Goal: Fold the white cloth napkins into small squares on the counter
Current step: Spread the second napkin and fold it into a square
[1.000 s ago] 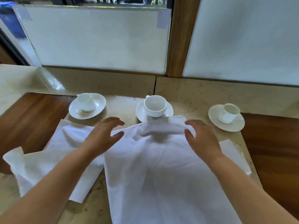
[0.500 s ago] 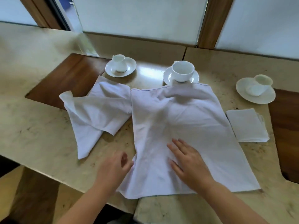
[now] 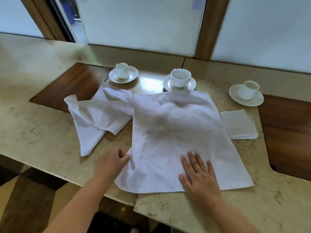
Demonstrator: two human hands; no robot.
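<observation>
A large white cloth napkin lies spread on the marble counter, its far edge bunched against the middle saucer. My right hand presses flat on its near part with fingers straight. My left hand pinches the napkin's left edge near the front corner. A second white napkin lies crumpled to the left. A small folded napkin square sits to the right.
Three white cups on saucers stand along the back: left, middle, right. Dark wooden inlays flank the marble on both sides. The counter's front edge runs just under my wrists. Frosted panels rise behind.
Both hands came back from the napkin's far edge to its near part. The right hand now lies flat on the cloth and the left has taken the left edge.
</observation>
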